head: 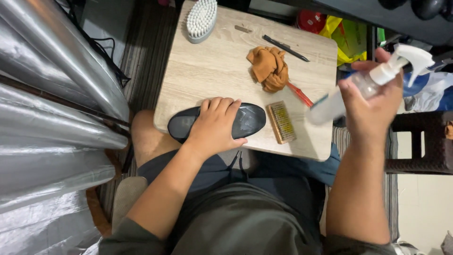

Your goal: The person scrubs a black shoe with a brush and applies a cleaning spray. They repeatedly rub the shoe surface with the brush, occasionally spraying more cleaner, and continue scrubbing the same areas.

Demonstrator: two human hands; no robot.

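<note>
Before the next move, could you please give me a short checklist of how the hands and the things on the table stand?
1. Left hand flat on the dark insole, holding it to the table: ok.
2. Right hand gripping the spray bottle: ok.
3. Nozzle aimed at the insole: cannot tell, the bottle is blurred.
4. Small brush lies beside the insole: ok.
5. Orange cloth lies apart from the insole: ok.
6. White brush hangs over the table's far edge: not ok.
</note>
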